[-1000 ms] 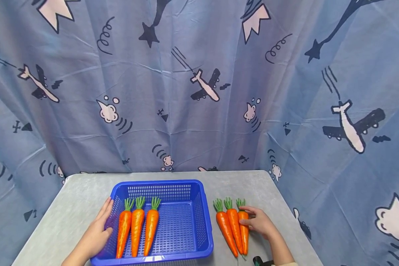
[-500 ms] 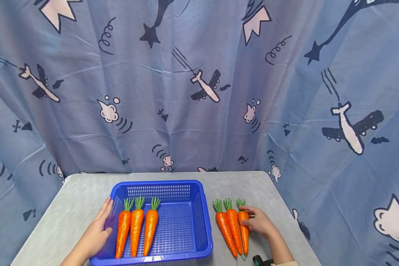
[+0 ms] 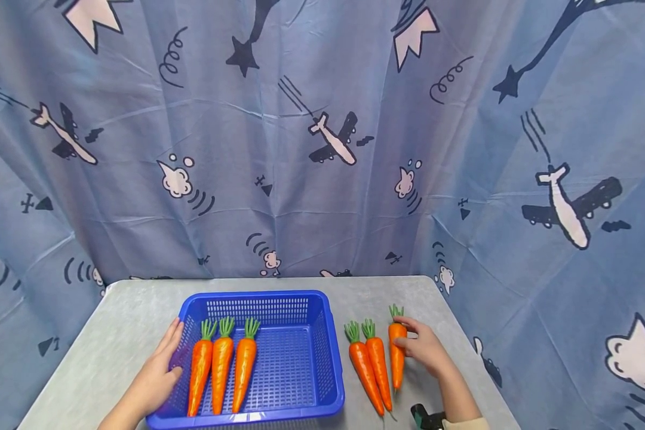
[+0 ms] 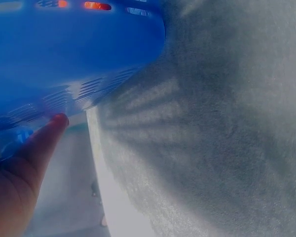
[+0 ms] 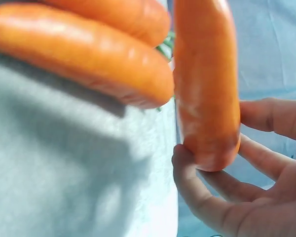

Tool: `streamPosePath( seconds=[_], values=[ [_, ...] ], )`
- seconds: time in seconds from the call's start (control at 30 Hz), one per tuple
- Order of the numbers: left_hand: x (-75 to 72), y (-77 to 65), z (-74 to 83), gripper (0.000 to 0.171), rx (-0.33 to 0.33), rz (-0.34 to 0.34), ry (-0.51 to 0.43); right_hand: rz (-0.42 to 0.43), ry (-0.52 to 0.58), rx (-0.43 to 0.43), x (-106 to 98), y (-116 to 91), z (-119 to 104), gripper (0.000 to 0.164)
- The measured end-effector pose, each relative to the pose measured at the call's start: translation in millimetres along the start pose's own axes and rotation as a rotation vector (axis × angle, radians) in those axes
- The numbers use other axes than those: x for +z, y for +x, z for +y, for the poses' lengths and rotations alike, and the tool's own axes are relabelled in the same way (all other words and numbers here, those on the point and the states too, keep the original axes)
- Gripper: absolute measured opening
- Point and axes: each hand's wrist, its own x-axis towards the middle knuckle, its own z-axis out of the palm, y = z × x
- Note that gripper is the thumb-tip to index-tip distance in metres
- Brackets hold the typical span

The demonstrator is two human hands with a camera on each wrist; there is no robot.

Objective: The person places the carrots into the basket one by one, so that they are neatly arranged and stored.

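Note:
My right hand [image 3: 421, 346] pinches a carrot [image 3: 398, 365] near its green top, right of two other carrots lying side by side on the table, the left one [image 3: 363, 367] and the right one [image 3: 378, 367]. In the right wrist view, thumb and fingers hold the thick end of the carrot [image 5: 207, 79], which is raised and tilted beside the other two. My left hand [image 3: 151, 379] rests with straight fingers along the left side of a blue plastic basket [image 3: 285, 413]. Its thumb [image 4: 52, 131] touches the basket wall in the left wrist view. Three carrots [image 3: 222, 364] lie in the basket's left half.
The grey-white tabletop [image 3: 376, 292] extends around the basket. A blue curtain [image 3: 301, 179] with printed airplanes hangs behind and beside it. A dark strap-like device [image 3: 427, 418] sits at the right wrist, by the sleeve [image 3: 464, 424].
My right hand has lifted the rightmost carrot and moved it slightly away from me, apart from its two neighbours. The left hand and basket stay in place.

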Motion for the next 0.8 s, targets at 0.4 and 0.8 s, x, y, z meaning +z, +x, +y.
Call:
streamPosePath(
  seconds=[0.4, 0.8],
  values=[
    [1.9, -2.6, -2.1, 0.085, 0.026, 0.028, 0.007, -0.030, 0.140, -0.068, 3, -1, -32, 0.051],
    [1.1, -1.8, -1.2, 0.086, 0.000, 0.009, -0.003, -0.038, 0.174, -0.143, 19, 8, -67, 0.046]
  ],
)
